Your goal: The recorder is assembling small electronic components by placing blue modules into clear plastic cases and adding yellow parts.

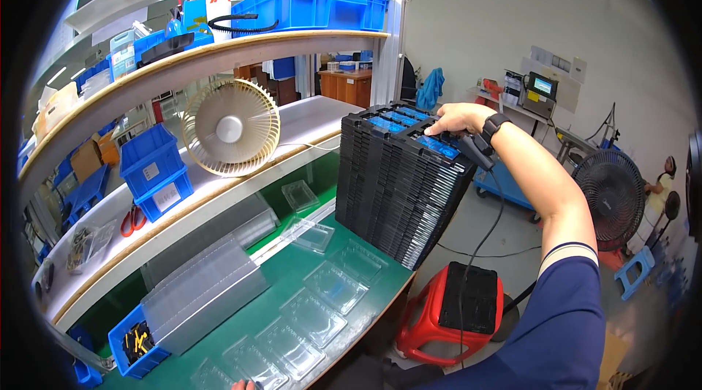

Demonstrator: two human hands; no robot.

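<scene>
A tall stack of black trays stands at the right end of the green bench. Blue-covered pieces lie in the slots of the top tray. My right hand, with a dark watch on the wrist, reaches over that tray, fingers bent down together into it; what they grip is hidden. Beside the wrist, a black corded piece sits at the stack's edge. Only fingertips of my left hand show at the lower edge, beside a row of clear plastic blister trays.
A grey sheet-covered block and a blue bin with black and yellow parts lie left. A round fan and blue bins stand on the shelf behind. A red stool stands right; farther off is a black fan.
</scene>
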